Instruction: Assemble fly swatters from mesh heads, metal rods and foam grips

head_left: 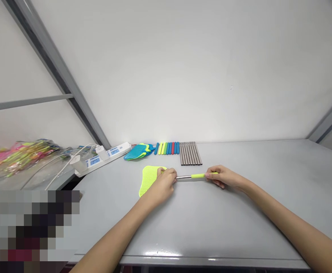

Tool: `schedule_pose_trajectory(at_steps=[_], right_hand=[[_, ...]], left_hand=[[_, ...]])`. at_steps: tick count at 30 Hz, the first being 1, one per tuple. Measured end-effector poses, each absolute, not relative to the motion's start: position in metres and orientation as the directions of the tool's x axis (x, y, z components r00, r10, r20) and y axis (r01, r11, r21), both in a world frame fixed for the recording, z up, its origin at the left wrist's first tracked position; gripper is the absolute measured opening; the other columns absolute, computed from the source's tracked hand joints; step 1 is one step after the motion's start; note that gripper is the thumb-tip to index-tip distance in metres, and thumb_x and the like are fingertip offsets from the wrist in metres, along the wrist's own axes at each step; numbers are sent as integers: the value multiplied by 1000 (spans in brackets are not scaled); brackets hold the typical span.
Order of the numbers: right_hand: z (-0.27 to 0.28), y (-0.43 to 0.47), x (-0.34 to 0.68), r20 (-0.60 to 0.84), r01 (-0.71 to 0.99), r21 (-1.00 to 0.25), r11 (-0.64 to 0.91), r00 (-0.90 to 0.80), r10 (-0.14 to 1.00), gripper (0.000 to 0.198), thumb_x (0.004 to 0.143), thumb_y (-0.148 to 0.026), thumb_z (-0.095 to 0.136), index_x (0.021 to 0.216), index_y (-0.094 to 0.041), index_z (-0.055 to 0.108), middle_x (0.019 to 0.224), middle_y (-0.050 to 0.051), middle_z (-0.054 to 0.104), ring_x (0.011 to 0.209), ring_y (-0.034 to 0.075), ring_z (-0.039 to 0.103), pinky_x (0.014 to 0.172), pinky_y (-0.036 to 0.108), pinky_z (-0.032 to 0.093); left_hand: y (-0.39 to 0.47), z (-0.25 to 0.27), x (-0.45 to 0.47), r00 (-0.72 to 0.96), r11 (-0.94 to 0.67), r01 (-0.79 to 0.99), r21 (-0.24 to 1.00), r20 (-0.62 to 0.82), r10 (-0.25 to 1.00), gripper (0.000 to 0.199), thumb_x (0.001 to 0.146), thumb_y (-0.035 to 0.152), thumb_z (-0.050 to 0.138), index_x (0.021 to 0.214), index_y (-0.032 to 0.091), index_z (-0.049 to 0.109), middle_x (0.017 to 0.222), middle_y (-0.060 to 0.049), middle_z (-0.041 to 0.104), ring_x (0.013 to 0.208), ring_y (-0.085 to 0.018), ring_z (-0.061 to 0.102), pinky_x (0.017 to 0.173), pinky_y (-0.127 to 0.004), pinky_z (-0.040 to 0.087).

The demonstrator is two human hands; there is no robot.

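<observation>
A fly swatter lies across the table in front of me, its yellow-green perforated head [149,179] to the left. A metal rod [184,177] runs right from it into a yellow-green handle sleeve [198,176]. My left hand [165,184] is closed around the neck, where head and rod meet, and hides that joint. The handle sleeve's right end is pinched between thumb and fingers of my right hand [221,177]. Behind lie a stack of blue and yellow-green swatter heads [139,151], a row of coloured handle sleeves [169,148] and several metal tubes [190,153].
A white power strip [106,158] with plugged-in adapters and cables stands at the table's left edge. Further left, bagged colourful items [26,157] lie on another surface. A white wall [188,76] rises behind the grey table [240,223]. The lower left is pixelated.
</observation>
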State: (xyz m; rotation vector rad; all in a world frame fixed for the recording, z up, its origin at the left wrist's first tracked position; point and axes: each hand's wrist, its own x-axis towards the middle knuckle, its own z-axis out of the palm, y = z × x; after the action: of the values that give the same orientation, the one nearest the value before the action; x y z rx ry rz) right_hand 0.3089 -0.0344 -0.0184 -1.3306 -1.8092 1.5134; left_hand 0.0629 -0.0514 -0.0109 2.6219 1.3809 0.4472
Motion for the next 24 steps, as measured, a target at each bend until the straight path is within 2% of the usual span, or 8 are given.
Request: schedule_pose_trajectory(at_steps=[15,19,24], right_hand=[[-21,-32,313,-260,293,-946,-139,-429,865,35,70,-50,47,65,-15,49,46,-4,38,38,6,31,43,23,25],[-21,-31,314,-252,288,-949,-130,-440,862,34,70,-49,47,65,-16,49,47,-4,39,38,6,32,43,23,25],[-28,-28,313,-253,304,-944,-127,-423,870,35,68,-50,49,64,-15,51,44,-5,37,36,5,29,40,22,21]], left_hand=[[-58,-11,68,566,-614,738,279,239,789,24,84,21,28,77,17,51,86,-3,50,77,-13,45,79,-31,28],[-65,-4,73,553,-620,720,313,280,784,25,85,25,28,92,19,51,94,-4,49,88,-15,44,81,-31,28],[-77,6,83,564,-627,653,424,281,777,27,85,27,31,107,23,45,105,-3,48,97,-16,42,86,-32,28]])
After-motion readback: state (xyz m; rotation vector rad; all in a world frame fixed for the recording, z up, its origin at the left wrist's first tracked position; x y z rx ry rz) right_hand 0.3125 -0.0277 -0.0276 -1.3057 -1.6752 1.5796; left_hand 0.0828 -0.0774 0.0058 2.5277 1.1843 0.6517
